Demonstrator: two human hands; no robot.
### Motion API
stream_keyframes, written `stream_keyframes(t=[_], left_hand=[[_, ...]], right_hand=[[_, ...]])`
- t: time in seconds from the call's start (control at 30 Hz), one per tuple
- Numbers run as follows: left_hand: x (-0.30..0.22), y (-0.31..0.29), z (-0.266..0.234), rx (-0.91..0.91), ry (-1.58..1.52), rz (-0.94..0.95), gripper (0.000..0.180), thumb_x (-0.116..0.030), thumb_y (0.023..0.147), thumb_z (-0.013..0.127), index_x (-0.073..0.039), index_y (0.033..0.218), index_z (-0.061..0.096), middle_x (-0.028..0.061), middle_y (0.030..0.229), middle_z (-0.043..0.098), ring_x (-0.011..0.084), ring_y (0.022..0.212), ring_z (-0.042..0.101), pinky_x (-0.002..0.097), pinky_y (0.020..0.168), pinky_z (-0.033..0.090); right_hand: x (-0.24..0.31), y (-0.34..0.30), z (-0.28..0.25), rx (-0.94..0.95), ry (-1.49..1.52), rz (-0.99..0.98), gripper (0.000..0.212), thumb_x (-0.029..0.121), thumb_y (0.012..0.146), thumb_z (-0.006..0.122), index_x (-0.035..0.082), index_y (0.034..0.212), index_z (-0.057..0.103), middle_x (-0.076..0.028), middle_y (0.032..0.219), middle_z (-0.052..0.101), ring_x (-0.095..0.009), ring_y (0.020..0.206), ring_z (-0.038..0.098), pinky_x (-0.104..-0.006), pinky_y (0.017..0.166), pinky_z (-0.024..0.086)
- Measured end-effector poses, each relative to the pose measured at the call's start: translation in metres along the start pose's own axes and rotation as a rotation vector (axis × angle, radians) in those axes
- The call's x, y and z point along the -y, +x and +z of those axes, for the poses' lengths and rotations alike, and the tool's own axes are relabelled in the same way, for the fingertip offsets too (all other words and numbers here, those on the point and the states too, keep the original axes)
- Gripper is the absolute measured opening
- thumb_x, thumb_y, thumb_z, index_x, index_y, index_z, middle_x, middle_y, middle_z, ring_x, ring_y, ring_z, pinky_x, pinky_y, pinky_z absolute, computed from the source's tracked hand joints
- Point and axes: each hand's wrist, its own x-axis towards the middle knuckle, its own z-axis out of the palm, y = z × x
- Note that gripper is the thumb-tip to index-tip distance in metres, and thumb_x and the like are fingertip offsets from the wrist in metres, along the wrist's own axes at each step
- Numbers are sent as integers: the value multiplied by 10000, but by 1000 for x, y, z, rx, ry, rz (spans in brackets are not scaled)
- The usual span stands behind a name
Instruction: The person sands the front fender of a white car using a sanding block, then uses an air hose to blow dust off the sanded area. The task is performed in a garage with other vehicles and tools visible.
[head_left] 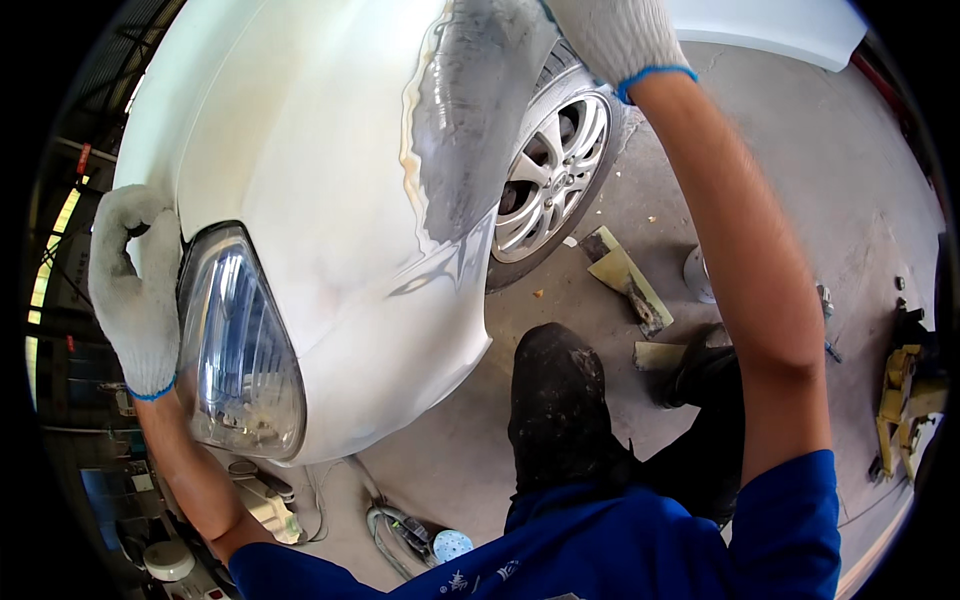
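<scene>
A white car's front corner fills the left and middle of the view, its fender [330, 180] dull and blotchy. Around the wheel arch lies a bare grey patch [465, 130] with feathered tan and white edges. My left hand [140, 285], in a white knit glove, rests at the body edge just above the headlight [245, 345], thumb and fingers curved apart around a gap. At the top, my gloved right hand [615, 35] is over the wheel arch beside the patch. Its fingers are cut off by the frame, so what they touch is hidden.
The alloy wheel [560, 170] is under the arch. On the concrete floor are a stained filler board [630, 280], a white tub [697, 275] and a yellow metal device [900, 400]. A hosed sander with a pale blue disc [452, 545] lies below the bumper. My knee [560, 390] is near the bumper.
</scene>
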Motion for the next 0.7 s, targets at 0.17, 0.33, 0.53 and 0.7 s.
stream_keyframes(t=[0.17, 0.33, 0.53, 0.7], left_hand=[[-1, 1, 1, -24, -2, -4, 86, -4, 885, 605, -13, 969, 588, 16, 923, 548, 118, 866, 517, 273, 835, 426], [-7, 2, -1, 0, 2, -58, 94, 27, 862, 595, -26, 931, 557, 24, 913, 523, 125, 876, 515, 278, 856, 425], [-9, 5, 5, -13, 0, -73, 106, 50, 852, 570, -32, 916, 551, 30, 936, 512, 134, 900, 515, 287, 874, 419], [-8, 3, 3, -25, 16, -42, 131, 72, 819, 558, -26, 903, 536, 57, 935, 489, 168, 896, 506, 308, 896, 413]], right_hand=[[-5, -20, 27, -199, -191, -268, 259, 69, 804, 660, 141, 1049, 703, -38, 969, 660, -245, 877, 654, -368, 765, 561], [13, -47, 20, -91, -160, -517, 291, 89, 770, 654, 138, 1053, 703, -23, 993, 634, -259, 927, 608, -384, 773, 538], [-13, -17, 31, -222, -303, -646, 333, 125, 713, 638, 175, 1033, 713, 14, 951, 607, -197, 876, 573, -332, 728, 520], [-4, -16, 21, -96, -285, -662, 342, 54, 789, 645, 158, 1107, 713, -5, 1075, 635, -194, 920, 566, -359, 792, 527]])
